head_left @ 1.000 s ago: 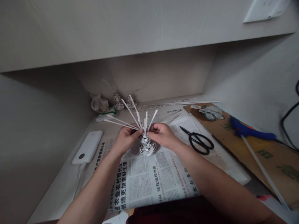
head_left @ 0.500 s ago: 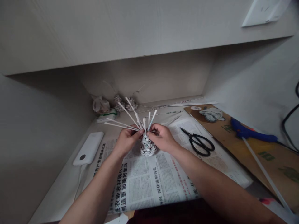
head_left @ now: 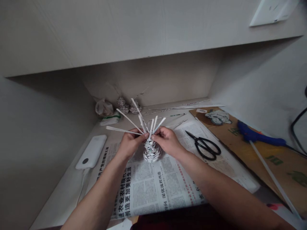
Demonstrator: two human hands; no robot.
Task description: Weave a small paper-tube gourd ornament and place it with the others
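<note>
A small gourd-shaped piece woven from rolled newspaper strips [head_left: 152, 152] stands in the middle, over the spread newspaper [head_left: 148, 188]. Several white paper sticks [head_left: 129, 120] fan out from its top, to the left, upward and right. My left hand [head_left: 131, 140] pinches the strips at the top left of the weave, thumb toward the centre. Facing it, my right hand [head_left: 167, 140] is closed on the strips at the top right. The fingertips nearly meet at the neck, and the fingers behind the piece are hidden.
Black-handled scissors [head_left: 205, 147] lie to the right on newspaper. Beyond them, a blue glue gun [head_left: 260, 135] rests on cardboard [head_left: 271, 159]. A white power bank [head_left: 91, 152] with a cable is at left. Two woven paper pieces [head_left: 123, 105] and a plastic bag [head_left: 104, 108] stand at the back.
The woven piece has turned and tilted slightly between my hands, so the paper sticks point in different directions. Both hands keep nearly the same place and stay closed on it.
</note>
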